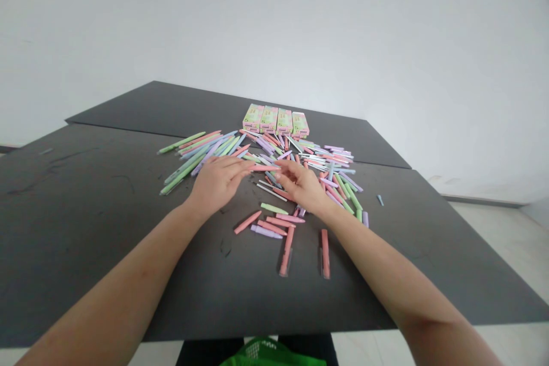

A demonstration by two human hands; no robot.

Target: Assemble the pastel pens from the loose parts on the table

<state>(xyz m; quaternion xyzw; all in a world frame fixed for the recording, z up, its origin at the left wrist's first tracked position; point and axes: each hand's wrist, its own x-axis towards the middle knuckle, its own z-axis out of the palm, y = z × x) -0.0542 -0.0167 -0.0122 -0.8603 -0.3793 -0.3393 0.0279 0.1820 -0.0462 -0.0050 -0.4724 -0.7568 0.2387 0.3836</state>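
Okay, head view: left hand (218, 186) and right hand (304, 186) both grasp one slim pink pen (263, 168), fingers closed at either end, pen roughly level, on the near side of the box row (275, 120). Boxes look like printed card, rectangular, pastel green/pink; a "5" reads on the fronts, rest too small. Finished-looking tapered pens (184, 168), smooth, plastic-looking, fan out near-left of the boxes. Short pastel barrels (343, 191) heap up near-right of them; thin white rods (272, 190) lie between, nearer the wearer. Furthest out from the boxes, two pink tubes (325, 254) with clear plastic at their lower ends. Small blue piece (380, 200) sits apart, right of the heap. Table (107, 229): matte dark grey, scuffed, seam on the near side of the boxes. Plain pale wall (274, 28) behind them; light floor (484, 229) past the table's right edge.
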